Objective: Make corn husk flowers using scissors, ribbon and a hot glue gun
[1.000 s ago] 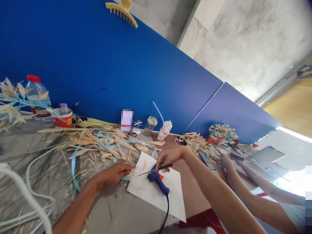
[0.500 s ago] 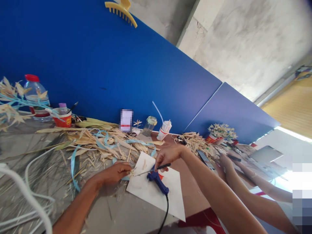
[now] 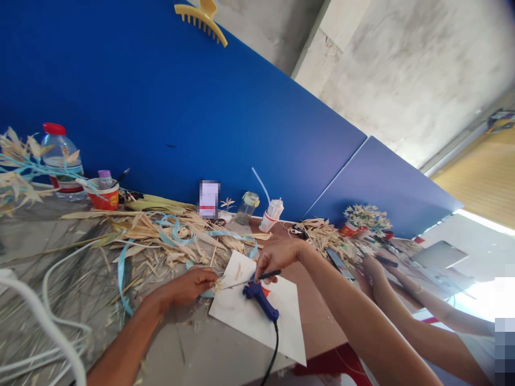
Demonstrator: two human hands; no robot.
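Observation:
My left hand (image 3: 192, 284) is closed in a pinch on a small piece of dried straw leaf (image 3: 218, 284) at the left edge of a white sheet of paper (image 3: 249, 316). My right hand (image 3: 276, 259) grips a pair of scissors (image 3: 249, 280) with a black handle; the blades point left toward the straw piece. A blue glue gun (image 3: 260, 302) lies on the paper just below my right hand, its black cord running off toward the near table edge.
Dried straw and light blue ribbon (image 3: 173, 236) cover the table behind the paper. A water bottle (image 3: 60, 161), a red cup (image 3: 104, 195), a glass jar (image 3: 245, 208) and a paper cup (image 3: 271, 214) stand along the blue partition (image 3: 161, 107). Another person's hands (image 3: 376, 268) work at the right.
My hands hold almost still; the scissors have shifted very slightly left toward the straw piece. The view wobbles a little.

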